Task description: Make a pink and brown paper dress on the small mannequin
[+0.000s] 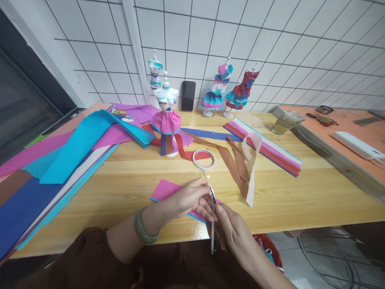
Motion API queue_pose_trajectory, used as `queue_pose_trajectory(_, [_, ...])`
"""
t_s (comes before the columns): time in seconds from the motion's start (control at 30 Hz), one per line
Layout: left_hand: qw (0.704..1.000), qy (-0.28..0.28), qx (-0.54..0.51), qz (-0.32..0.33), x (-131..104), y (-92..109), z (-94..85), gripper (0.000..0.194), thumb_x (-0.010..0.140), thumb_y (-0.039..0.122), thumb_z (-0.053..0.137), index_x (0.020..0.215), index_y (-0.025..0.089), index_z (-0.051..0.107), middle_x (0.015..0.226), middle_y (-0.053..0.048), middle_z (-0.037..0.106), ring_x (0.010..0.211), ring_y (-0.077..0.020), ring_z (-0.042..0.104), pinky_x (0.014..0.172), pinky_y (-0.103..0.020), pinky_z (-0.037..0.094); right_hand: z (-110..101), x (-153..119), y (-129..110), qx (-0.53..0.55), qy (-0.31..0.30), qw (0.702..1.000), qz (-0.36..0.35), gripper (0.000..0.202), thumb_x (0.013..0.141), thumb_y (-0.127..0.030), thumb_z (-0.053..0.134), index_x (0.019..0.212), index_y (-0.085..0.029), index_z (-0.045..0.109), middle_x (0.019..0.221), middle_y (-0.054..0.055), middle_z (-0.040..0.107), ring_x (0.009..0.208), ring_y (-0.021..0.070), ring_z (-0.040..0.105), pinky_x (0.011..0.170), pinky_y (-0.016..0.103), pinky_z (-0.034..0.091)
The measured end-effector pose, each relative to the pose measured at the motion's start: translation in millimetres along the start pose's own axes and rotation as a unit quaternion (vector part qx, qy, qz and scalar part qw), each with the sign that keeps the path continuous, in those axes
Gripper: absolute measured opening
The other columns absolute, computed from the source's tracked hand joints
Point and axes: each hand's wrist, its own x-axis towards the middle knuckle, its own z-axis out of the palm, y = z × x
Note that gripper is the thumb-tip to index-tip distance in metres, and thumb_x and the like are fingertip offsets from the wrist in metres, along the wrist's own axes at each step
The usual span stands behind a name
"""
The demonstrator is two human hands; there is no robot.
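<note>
My left hand (189, 198) rests on a pink crepe-paper piece (164, 189) at the table's near edge and pinches a thin white strip of tape (212, 237) that hangs down over the edge. My right hand (233, 228) meets it from the right and grips the same strip together with a small dark tool whose shape I cannot make out. A white tape roll (203, 158) lies just beyond my hands. Behind it stands a small white mannequin (167, 100) in a pink paper skirt (167, 121).
Crepe-paper sheets in blue, pink and brown (60, 160) cover the left of the wooden table (300, 192). Brown and beige strips (237, 164) and a striped stack (270, 150) lie to the right. Dressed mannequins (216, 90), a phone (188, 95) and a glass (285, 121) stand at the back.
</note>
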Motion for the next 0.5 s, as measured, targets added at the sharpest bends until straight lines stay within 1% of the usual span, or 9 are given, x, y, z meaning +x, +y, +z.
queue_pose_trajectory(0.13, [1.000, 0.000, -0.001, 0.003, 0.7, -0.8, 0.5, 0.015, 0.083, 0.030, 0.045, 0.082, 0.017, 0.036, 0.059, -0.002, 0.059, 0.050, -0.0178, 0.064, 0.049, -0.028, 0.051, 0.7, 0.1, -0.3, 0.005, -0.002, 1.000, 0.004, 0.039, 0.093, -0.044, 0.024, 0.069, -0.020, 0.042, 0.058, -0.003, 0.042, 0.054, 0.0119, 0.040, 0.052, 0.024, 0.032])
queue_pose_trajectory(0.37, [1.000, -0.004, -0.008, -0.006, 0.7, -0.7, 1.5, 0.008, 0.085, 0.024, 0.038, 0.082, 0.016, 0.037, 0.059, -0.003, 0.059, 0.051, -0.0181, 0.064, 0.050, -0.029, 0.051, 2.0, 2.4, 5.0, 0.022, 0.010, 1.000, 0.009, 0.039, 0.093, -0.044, 0.025, 0.067, -0.020, 0.040, 0.057, -0.003, 0.041, 0.052, 0.0110, 0.039, 0.048, 0.023, 0.031])
queue_pose_trajectory(0.5, [1.000, -0.011, -0.011, -0.001, 0.5, -0.1, 1.6, 0.009, 0.086, 0.024, 0.038, 0.083, 0.016, 0.037, 0.062, -0.004, 0.059, 0.052, -0.0178, 0.064, 0.051, -0.029, 0.051, 1.3, 0.7, 3.4, 0.039, -0.001, 0.999, 0.020, 0.038, 0.093, -0.046, 0.025, 0.068, -0.020, 0.040, 0.054, -0.004, 0.040, 0.049, 0.0104, 0.038, 0.046, 0.022, 0.031])
